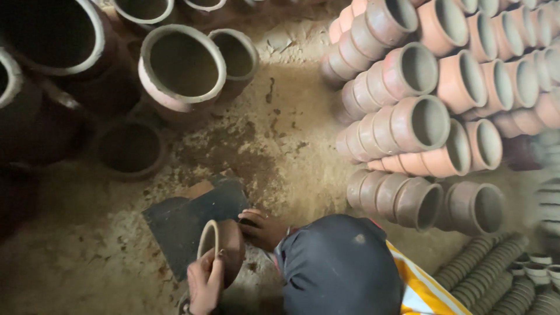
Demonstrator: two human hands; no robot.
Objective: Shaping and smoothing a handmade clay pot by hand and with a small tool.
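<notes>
A small reddish-brown clay pot [224, 242] is tilted on its side, mouth to the left, over a dark flat slab [181, 219] on the dusty floor. My left hand [204, 286] comes up from the bottom edge and grips the pot's pale rim. Pressed against the pot's far side is my right hand [262, 228], fingers curled on its body and a thin band at the wrist. The right forearm is hidden behind a dark rounded cloth shape [338, 265].
Stacked rows of terracotta pots [417, 122] lie on their sides at the right. Large dark pots [182, 67] stand upright at the upper left. Piles of small grey clay lids [496, 274] sit at the bottom right. Orange-and-white striped cloth [423, 289] shows beside the dark shape.
</notes>
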